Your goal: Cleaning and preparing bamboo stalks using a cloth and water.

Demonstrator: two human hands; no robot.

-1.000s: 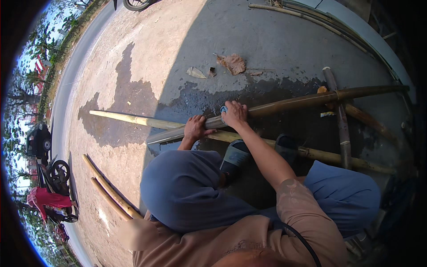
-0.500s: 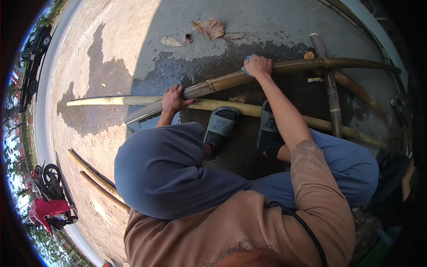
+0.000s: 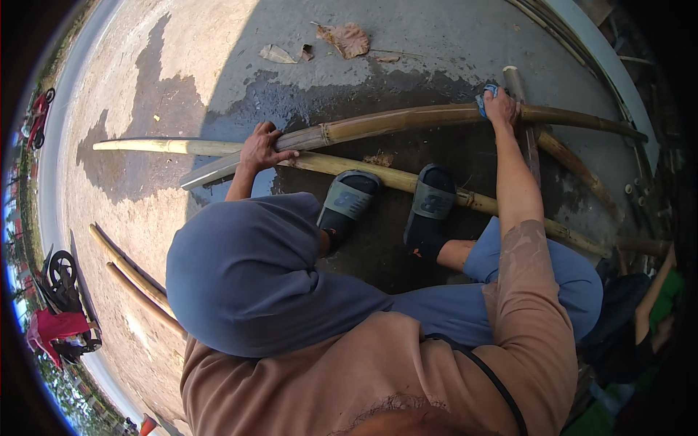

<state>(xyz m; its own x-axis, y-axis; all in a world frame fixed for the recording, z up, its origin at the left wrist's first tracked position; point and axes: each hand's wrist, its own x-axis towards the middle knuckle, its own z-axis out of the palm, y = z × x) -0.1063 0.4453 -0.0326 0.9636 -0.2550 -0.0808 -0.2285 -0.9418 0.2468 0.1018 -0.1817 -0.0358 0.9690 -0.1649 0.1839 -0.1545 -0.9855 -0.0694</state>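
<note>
Clamps the left hand [image 3: 259,147] over the brown bamboo pole [image 3: 407,120], near its grey left end. Closes the right hand [image 3: 502,107] on a crumpled blue cloth [image 3: 483,102], against the brown bamboo pole toward its right end, just beside its crossing with a grey bamboo crosspiece [image 3: 514,83]. Has the brown bamboo pole stretching sideways beyond the blue trousers [image 3: 247,276]. Has a pale yellow bamboo pole [image 3: 396,176] slanting beneath it, crossing close to the left hand. Plants two dark slides [image 3: 435,200] on the near side of the brown bamboo pole. Faces a dry brown leaf [image 3: 345,40] on its far side, well apart. Has two curved bamboo lengths [image 3: 138,272] on the near side of its left end, well apart.
</note>
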